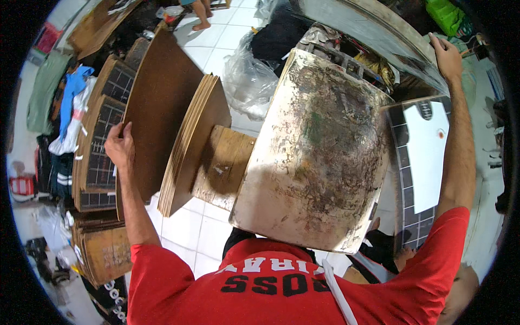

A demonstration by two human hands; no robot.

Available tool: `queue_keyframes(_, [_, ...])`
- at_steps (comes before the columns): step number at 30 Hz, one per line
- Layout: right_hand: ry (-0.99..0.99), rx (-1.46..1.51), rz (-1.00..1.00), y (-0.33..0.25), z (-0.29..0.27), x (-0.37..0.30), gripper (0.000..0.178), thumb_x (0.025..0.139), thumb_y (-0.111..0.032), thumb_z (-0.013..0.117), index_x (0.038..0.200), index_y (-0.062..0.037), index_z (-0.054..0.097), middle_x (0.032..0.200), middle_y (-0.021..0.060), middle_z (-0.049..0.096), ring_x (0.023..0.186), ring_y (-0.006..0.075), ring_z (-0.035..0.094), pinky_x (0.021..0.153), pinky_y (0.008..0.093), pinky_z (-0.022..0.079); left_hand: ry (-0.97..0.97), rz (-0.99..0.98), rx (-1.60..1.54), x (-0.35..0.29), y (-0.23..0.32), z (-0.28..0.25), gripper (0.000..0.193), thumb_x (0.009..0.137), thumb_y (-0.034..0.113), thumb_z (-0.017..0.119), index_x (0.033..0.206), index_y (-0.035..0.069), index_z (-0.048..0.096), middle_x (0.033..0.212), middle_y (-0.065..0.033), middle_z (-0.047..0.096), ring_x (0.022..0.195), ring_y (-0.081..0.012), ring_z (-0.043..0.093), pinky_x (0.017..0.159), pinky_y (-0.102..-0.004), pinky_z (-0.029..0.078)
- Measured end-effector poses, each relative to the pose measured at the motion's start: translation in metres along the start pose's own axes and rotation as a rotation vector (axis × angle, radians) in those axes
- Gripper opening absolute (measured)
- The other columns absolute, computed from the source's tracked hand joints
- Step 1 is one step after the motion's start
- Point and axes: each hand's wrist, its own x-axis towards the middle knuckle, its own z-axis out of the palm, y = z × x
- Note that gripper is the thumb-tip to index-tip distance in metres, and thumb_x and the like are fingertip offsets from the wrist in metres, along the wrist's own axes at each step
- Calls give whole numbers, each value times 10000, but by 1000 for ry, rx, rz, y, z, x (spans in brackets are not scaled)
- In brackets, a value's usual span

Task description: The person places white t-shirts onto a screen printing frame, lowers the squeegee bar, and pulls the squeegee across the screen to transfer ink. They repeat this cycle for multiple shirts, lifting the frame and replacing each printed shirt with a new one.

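Note:
My left hand (120, 145) is closed on the near edge of a large brown board (162, 73), which stands tilted on the left. Right beside it leans a stack of brown boards (189, 146). My right arm is stretched far forward, and my right hand (447, 57) grips the end of a long, pale, worn frame (374, 27) at the upper right. Directly before me lies a board with a stained, flaking surface (330, 151). On a dark gridded board (411, 216) at the right rests a white cut piece (425, 157) with a small reddish mark.
Several gridded boards (105, 135) stand at the left, near hanging clothes (73, 108). A wooden plank (222, 168) sits between the stack and the stained board. Clear plastic (246, 81) and dark cloth (279, 40) lie beyond. Another person's bare legs (201, 13) show at the top.

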Motion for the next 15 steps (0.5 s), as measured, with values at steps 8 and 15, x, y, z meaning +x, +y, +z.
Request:
queue_keyframes(8, [105, -25, -34, -6, 7, 2, 786, 902, -699, 564, 1346, -60, 675, 1326, 233, 668, 1244, 406, 631, 1076, 478, 479, 72, 606, -581, -254, 164, -83, 145, 780, -15, 668, 785, 80, 558, 750, -82, 574, 684, -272, 590, 619, -421, 473])
queue_keyframes(15, [68, -15, 28, -17, -1, 3, 793, 897, -701, 574, 1365, -66, 666, 1315, 232, 678, 1238, 395, 641, 1076, 488, 484, -234, -349, 80, -414, 48, -49, 714, 958, 399, 701, 1403, -115, 482, 1455, -342, 464, 1341, -476, 454, 1138, -562, 343])
